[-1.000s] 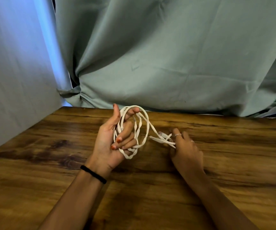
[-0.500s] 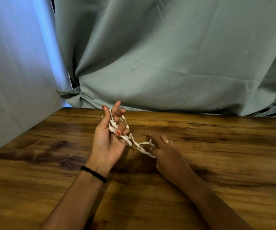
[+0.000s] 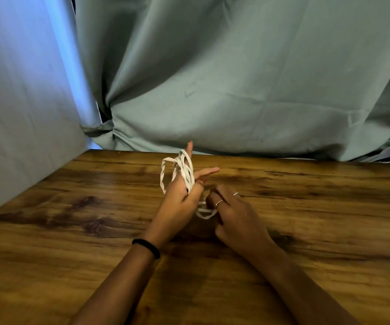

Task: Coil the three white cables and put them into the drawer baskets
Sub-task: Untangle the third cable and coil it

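Left hand (image 3: 177,202) now turned back-up versus palm-up a second ago, white cable (image 3: 184,174) loops wound tighter around its fingers. Right hand (image 3: 234,219) closer in, nearly touching left, pinching the short remaining loop.

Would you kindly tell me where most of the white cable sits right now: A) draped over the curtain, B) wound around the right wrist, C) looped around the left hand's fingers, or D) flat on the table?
C: the cable loops around the raised fingers of the left hand, with only a short tail running to the right hand.
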